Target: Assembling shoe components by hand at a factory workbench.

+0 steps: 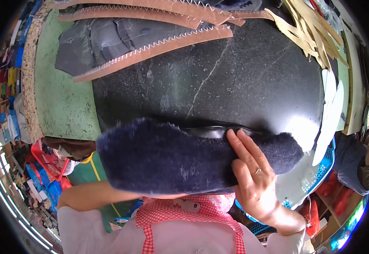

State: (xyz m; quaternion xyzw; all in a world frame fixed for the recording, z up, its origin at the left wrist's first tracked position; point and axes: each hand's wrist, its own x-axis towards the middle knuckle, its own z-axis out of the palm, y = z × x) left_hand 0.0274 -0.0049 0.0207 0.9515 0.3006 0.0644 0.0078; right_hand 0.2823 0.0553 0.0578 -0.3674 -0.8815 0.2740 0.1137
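1. The head camera, left of a side-by-side pair, looked down from the wearer's head.
2. It faced the black tabletop (pixel 260 80), with the checked apron (pixel 163 218) near the lower edge.
3. It sat near enough to show the right hand (pixel 258 184) clearly.
4. Its wide fisheye view curved toward the rim.

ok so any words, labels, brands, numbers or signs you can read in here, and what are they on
None that can be read.
Fur piece: no lettering shows.
Brown strip: white zigzag stitching, no lettering.
Apron: checks and a small motif, nothing legible.
Clutter at far left: too small and blurred to tell.
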